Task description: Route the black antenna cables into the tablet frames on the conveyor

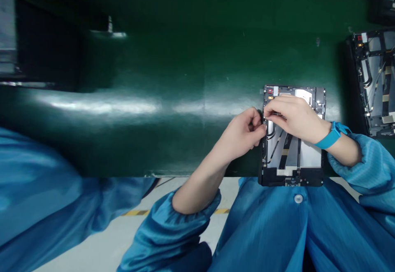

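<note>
An opened tablet [304,156] lies on the green conveyor belt [173,99] near its front edge, its black frame, silver plates and flat cables showing. My left hand [245,132] is curled at the tablet's left edge, its fingertips pinched together. My right hand [293,115] reaches over the upper part of the tablet, fingers bent and pressed down at the left rim, meeting the left fingertips. What the fingers hold, if anything, is too small to make out. A blue band [331,136] sits on my right wrist.
A second opened tablet [375,78] lies on the belt at the far right. A dark block [46,45] stands at the back left. A blue sleeve of another person [46,189] fills the lower left. White floor with a yellow stripe [135,212] shows below the belt's edge.
</note>
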Demonstrator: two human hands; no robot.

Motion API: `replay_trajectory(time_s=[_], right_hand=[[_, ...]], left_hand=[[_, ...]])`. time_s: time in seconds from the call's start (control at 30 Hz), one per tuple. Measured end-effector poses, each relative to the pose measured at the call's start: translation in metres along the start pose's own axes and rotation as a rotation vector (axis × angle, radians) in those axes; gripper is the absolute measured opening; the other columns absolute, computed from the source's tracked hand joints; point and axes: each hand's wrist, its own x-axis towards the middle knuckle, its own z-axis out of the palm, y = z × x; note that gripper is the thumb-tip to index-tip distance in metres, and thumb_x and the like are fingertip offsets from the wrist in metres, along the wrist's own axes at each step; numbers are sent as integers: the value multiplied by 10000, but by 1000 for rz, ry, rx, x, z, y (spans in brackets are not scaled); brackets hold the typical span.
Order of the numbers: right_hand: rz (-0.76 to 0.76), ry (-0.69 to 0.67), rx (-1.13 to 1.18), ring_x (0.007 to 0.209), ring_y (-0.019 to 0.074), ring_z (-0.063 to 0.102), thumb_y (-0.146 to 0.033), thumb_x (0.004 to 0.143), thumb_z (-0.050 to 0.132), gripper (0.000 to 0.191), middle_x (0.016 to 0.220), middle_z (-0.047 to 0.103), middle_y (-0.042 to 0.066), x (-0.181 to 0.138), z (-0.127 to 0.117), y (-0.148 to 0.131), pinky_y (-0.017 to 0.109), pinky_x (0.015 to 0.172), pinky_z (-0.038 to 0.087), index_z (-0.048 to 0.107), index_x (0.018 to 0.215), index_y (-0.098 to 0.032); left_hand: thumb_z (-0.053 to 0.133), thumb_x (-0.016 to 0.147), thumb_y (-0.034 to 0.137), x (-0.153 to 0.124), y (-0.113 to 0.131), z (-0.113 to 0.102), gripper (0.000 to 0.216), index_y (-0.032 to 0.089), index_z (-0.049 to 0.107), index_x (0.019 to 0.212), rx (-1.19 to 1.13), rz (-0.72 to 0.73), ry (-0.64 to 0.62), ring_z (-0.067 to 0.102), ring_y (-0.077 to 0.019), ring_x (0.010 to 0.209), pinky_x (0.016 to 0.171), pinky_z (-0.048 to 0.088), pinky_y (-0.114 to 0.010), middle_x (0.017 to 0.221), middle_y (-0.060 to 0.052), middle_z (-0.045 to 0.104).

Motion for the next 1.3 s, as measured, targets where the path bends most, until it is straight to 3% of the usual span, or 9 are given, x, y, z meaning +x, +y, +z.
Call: replay_trajectory(time_s=[0.13,0.27,0.4,0.67,1.03,1.3], right_hand=[[-20,79,-4,842,192,578,-108,951,564,159,888,701,23,0,-2,2,322,811,446,662,896,-221],[84,200,-27,836,200,605,-120,906,639,109,884,727,17,1,-8,1,329,805,463,672,895,-223],[165,250,-21,815,185,637,-107,860,667,123,860,727,-2,1,-11,-3,322,824,485,679,900,-223],[254,252,3,785,168,648,-91,819,680,147,828,723,-11,4,-8,-3,303,801,491,683,897,-216],[258,228,-58,743,155,630,-63,822,604,183,802,706,-6,6,-6,-4,280,736,461,673,912,-206],[216,258,-101,847,219,640,-63,861,568,205,905,699,48,4,1,0,342,796,486,661,979,-202]], left_hand=[[591,674,72,9,6,2,300,250,355,724,-43,-59,7,396,-63,379,382,285,-193,502,133,366],[608,617,25,23,12,0,333,230,355,685,-88,3,59,312,-16,376,390,228,-178,517,144,335],[605,609,19,30,15,0,349,239,351,705,-183,-7,56,352,-27,358,367,257,-176,498,148,371],[599,631,61,27,10,6,334,251,330,689,-233,69,99,380,-43,336,340,263,-168,437,138,410],[602,656,64,33,10,2,306,247,358,670,-170,104,89,392,-55,357,367,258,-183,431,117,395],[713,797,199,36,14,3,371,245,364,682,-70,39,99,372,-71,343,387,220,-217,425,104,410]])
